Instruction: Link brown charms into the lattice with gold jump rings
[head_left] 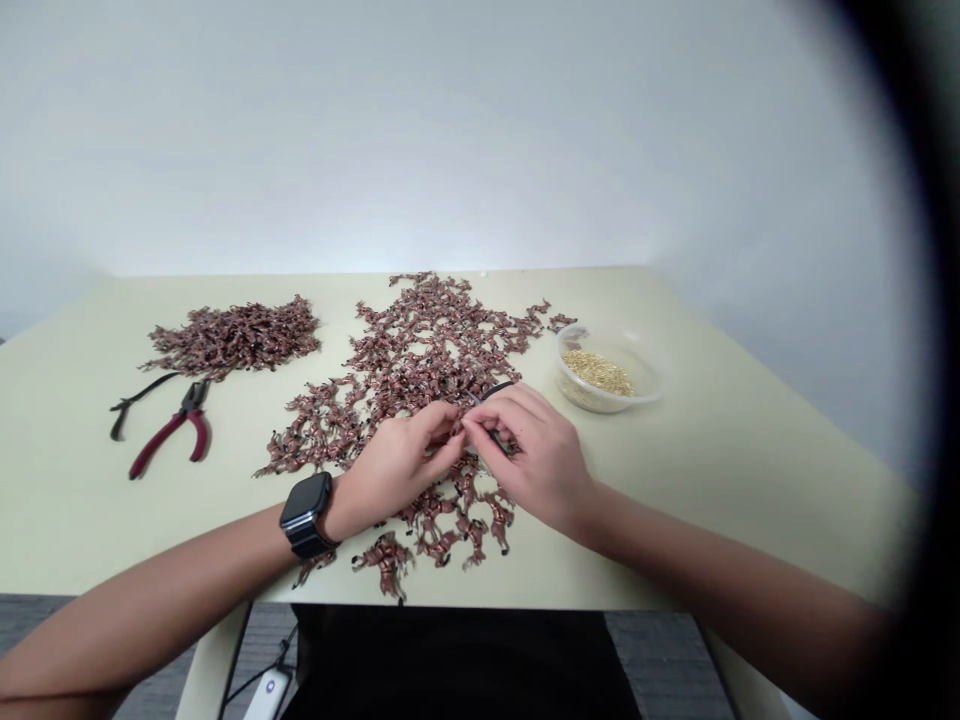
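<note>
Over a wide spread of small brown horse-like figurines, both hands meet with their fingertips almost touching. My left hand, wearing a black watch at the wrist, pinches a small brown figurine, mostly hidden by the fingers. Closed around a black-handled tool, my right hand has its thumb and index finger together at the same spot. The tool's working end is largely hidden, so its exact kind cannot be made out. Several more figurines lie below the hands near the table's front edge.
A denser heap of brown figurines lies at the back left. In front of it are red-handled pliers and a black strip-like piece. A clear plastic bowl with small gold-coloured pieces stands on the right.
</note>
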